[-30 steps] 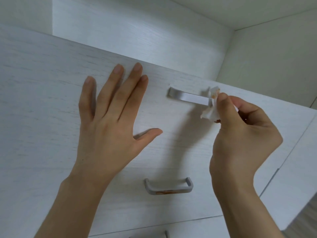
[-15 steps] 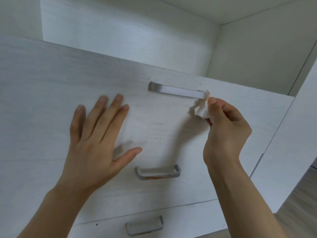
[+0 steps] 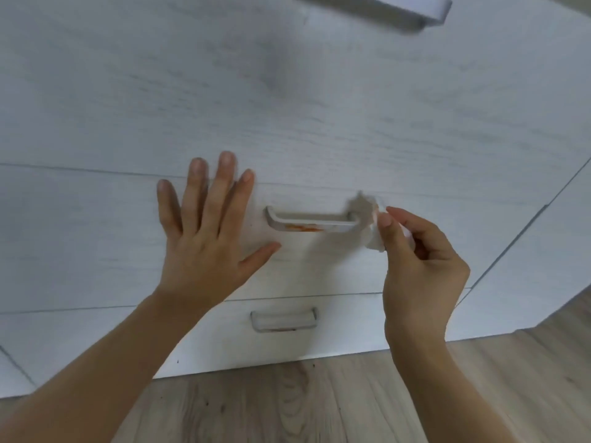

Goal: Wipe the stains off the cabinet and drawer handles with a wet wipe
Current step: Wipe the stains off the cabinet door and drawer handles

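Note:
A grey metal drawer handle (image 3: 311,222) with an orange stain along its front sits on the white drawer front (image 3: 96,238). My right hand (image 3: 422,270) pinches a crumpled white wet wipe (image 3: 367,222) that touches the handle's right end. My left hand (image 3: 208,231) lies flat with fingers spread on the drawer front, just left of the handle. A lower drawer handle (image 3: 284,319) with a faint orange mark is below. The upper handle (image 3: 377,6) shows at the top edge, blurred.
The white cabinet panel (image 3: 287,91) fills the upper view. A side panel (image 3: 550,266) stands to the right. Wooden floor (image 3: 319,401) runs along the bottom, right under the lowest drawer.
My view has dropped down the cabinet. My right hand with the wipe left the upper handle and moved to the stained drawer handle below; my left hand slid down beside it.

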Available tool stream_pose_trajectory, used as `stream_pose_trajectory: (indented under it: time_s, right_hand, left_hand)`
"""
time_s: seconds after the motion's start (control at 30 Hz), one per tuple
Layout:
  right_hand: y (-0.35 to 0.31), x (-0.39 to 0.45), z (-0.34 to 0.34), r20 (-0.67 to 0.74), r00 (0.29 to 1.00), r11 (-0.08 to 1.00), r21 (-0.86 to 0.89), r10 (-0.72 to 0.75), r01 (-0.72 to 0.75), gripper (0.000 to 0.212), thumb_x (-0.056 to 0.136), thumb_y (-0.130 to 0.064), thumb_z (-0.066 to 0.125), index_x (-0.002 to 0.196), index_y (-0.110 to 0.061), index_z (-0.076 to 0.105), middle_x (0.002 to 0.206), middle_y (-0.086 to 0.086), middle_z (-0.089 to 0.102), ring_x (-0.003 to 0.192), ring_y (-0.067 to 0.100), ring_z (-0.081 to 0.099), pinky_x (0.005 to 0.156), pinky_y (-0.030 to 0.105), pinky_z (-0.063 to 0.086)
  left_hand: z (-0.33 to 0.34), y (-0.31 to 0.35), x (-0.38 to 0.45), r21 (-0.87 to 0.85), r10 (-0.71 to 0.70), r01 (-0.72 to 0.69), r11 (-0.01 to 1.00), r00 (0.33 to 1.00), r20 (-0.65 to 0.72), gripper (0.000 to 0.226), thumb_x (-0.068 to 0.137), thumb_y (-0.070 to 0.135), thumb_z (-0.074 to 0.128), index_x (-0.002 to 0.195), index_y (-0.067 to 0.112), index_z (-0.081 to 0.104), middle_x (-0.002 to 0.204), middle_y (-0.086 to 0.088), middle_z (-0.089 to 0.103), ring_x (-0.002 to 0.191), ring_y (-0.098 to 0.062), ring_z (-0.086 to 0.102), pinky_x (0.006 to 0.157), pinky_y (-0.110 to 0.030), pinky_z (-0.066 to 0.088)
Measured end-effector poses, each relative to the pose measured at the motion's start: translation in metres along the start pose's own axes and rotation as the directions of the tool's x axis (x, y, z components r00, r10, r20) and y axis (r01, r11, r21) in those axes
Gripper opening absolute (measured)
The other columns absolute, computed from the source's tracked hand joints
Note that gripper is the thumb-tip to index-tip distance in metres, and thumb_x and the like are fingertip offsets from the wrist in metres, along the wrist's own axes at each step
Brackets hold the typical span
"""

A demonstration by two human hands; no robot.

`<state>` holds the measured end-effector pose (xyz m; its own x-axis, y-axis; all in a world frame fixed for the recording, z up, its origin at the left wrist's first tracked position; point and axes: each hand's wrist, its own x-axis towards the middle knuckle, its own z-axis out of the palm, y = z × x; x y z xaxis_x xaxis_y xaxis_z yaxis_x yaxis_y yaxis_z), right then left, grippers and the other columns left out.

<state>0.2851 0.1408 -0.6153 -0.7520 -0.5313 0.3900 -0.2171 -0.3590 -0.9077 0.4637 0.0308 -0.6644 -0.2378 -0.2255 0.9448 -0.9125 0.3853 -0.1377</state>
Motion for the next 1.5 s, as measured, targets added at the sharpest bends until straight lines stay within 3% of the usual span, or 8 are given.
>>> stream_pose_trajectory:
  time_s: [0.17,0.37,0.5,0.6,0.87,1.03,1.13,1.5]
  right_hand:
    - [0.016,-0.001,0.005,-0.034,0.999,0.999,-0.034,-0.015,0.014,0.004,0.083,-0.024,0.071,0.086,-0.027,0.072,0.095,0.000,0.070,0.079,0.001,0.061,0.072,0.010,0.047]
    - [0.024,-0.009,0.020,-0.044,0.995,0.996,-0.009,-0.091,0.090,0.008,0.087,-0.017,0.067,0.091,-0.022,0.071,0.088,-0.004,0.068,0.075,0.001,0.057,0.075,0.016,0.047]
    - [0.024,-0.020,0.022,-0.045,0.992,0.991,0.048,-0.121,0.123,0.013,0.092,-0.018,0.060,0.092,-0.026,0.071,0.091,-0.010,0.070,0.092,0.001,0.063,0.083,0.018,0.050]
    - [0.023,-0.018,0.022,-0.030,0.999,0.988,0.152,-0.025,0.029,0.013,0.088,-0.016,0.064,0.093,-0.026,0.071,0.090,-0.011,0.073,0.091,0.002,0.066,0.079,0.016,0.050]
    - [0.023,-0.012,0.022,0.122,0.969,0.899,0.362,0.215,-0.245,0.016,0.087,-0.012,0.063,0.101,-0.011,0.071,0.095,-0.008,0.074,0.099,0.009,0.067,0.093,0.034,0.052]
    - [0.022,-0.029,0.022,-0.003,1.000,0.984,0.176,-0.014,0.014,0.015,0.083,-0.012,0.069,0.090,-0.025,0.074,0.085,-0.005,0.074,0.081,0.002,0.067,0.072,0.012,0.050]
    - [0.021,-0.029,0.024,-0.101,0.986,0.988,0.076,-0.129,0.137,0.016,0.085,-0.012,0.068,0.092,-0.026,0.072,0.087,-0.002,0.070,0.078,0.005,0.064,0.069,0.014,0.048]
    - [0.020,-0.019,0.025,-0.058,0.993,0.991,0.089,-0.098,0.103,0.016,0.087,-0.010,0.066,0.096,-0.021,0.072,0.090,-0.007,0.072,0.086,0.001,0.066,0.076,0.011,0.049]
  left_hand:
    - [0.006,-0.001,-0.001,0.047,0.014,-0.012,0.999,0.999,-0.044,0.086,0.089,0.064,0.049,0.147,0.004,0.027,0.148,-0.021,0.026,0.133,-0.045,0.021,0.107,-0.062,0.012]
    - [0.010,0.002,-0.001,0.086,0.007,0.001,0.996,0.995,-0.096,0.086,0.085,0.065,0.049,0.142,0.001,0.036,0.143,-0.024,0.036,0.130,-0.045,0.026,0.103,-0.063,0.017]
    - [0.014,0.002,-0.001,0.098,0.015,-0.002,0.995,0.991,-0.132,0.088,0.085,0.065,0.049,0.142,0.000,0.035,0.142,-0.025,0.035,0.129,-0.046,0.027,0.103,-0.064,0.018]
    - [0.015,0.002,-0.002,0.084,0.012,0.000,0.996,0.990,-0.142,0.089,0.084,0.066,0.052,0.142,0.001,0.035,0.142,-0.023,0.033,0.129,-0.046,0.026,0.103,-0.063,0.016]
    - [0.016,0.002,-0.002,0.097,0.006,0.010,0.995,0.988,-0.156,0.089,0.082,0.065,0.054,0.141,0.001,0.037,0.140,-0.025,0.039,0.129,-0.046,0.028,0.102,-0.064,0.019]
    - [0.017,0.002,-0.002,0.100,0.007,0.009,0.995,0.987,-0.163,0.089,0.082,0.066,0.052,0.141,0.001,0.038,0.141,-0.025,0.038,0.129,-0.045,0.028,0.103,-0.063,0.019]
    - [0.016,0.002,-0.001,0.092,0.005,0.010,0.996,0.988,-0.157,0.088,0.082,0.066,0.054,0.141,0.001,0.038,0.140,-0.026,0.040,0.129,-0.045,0.028,0.103,-0.062,0.018]
    - [0.015,0.002,-0.001,0.085,0.002,0.011,0.996,0.988,-0.152,0.089,0.082,0.065,0.054,0.141,0.001,0.037,0.140,-0.025,0.039,0.129,-0.046,0.028,0.103,-0.062,0.017]
